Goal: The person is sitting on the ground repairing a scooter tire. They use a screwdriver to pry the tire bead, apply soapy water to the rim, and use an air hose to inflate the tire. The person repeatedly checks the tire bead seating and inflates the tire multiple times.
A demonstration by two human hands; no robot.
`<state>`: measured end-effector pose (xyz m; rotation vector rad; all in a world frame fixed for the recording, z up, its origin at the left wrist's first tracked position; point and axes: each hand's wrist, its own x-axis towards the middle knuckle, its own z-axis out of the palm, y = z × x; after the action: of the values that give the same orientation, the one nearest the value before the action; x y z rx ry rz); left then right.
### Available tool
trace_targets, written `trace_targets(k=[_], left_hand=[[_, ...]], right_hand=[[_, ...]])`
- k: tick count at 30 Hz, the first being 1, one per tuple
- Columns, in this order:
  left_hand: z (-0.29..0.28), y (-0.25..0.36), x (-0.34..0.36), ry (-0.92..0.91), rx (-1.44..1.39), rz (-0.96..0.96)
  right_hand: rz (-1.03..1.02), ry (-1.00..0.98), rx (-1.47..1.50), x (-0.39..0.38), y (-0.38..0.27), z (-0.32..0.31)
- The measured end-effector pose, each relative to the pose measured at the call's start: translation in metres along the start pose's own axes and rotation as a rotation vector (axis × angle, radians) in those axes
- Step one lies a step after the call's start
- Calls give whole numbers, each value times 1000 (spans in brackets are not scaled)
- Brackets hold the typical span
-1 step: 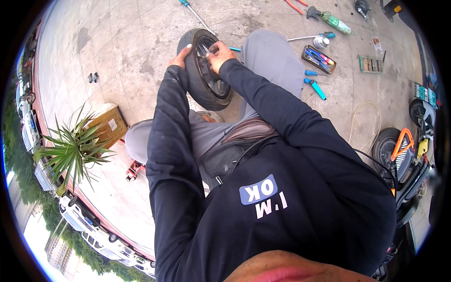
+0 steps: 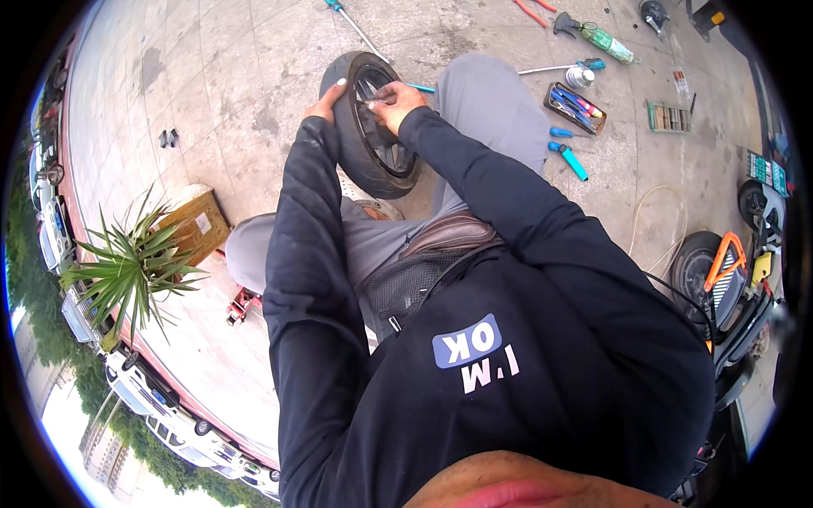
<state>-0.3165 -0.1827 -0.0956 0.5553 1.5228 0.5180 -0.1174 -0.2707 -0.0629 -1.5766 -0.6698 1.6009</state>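
A wheel with a black tire and dark spoked rim stands tilted on the ground between my legs. My left hand grips the tire's left side, thumb lying on the tread. At the rim's upper right, my right hand is closed in a pinch over the spokes. What its fingertips hold, if anything, is too small to make out. Behind the wheel lies a long tire lever with a teal handle, partly covered by the tire.
Right of my knee lie an open tool case, a teal-handled tool, a small canister and a green spray bottle. A potted plant stands left. A motorcycle is at the right, beside a loose hose.
My right hand's fingers have drawn together and shifted slightly at the rim. The left hand and the wheel have stayed in place.
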Motion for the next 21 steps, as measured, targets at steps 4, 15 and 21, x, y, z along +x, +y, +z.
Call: trace_targets(k=[4, 15, 21], left_hand=[[7, 4, -5, -4, 11, 22], [35, 30, -72, 128, 24, 41], [41, 33, -81, 186, 73, 62]], right_hand=[[-56, 131, -491, 2, -6, -2], [-225, 51, -569, 6, 1, -7], [-355, 93, -422, 5, 6, -4]])
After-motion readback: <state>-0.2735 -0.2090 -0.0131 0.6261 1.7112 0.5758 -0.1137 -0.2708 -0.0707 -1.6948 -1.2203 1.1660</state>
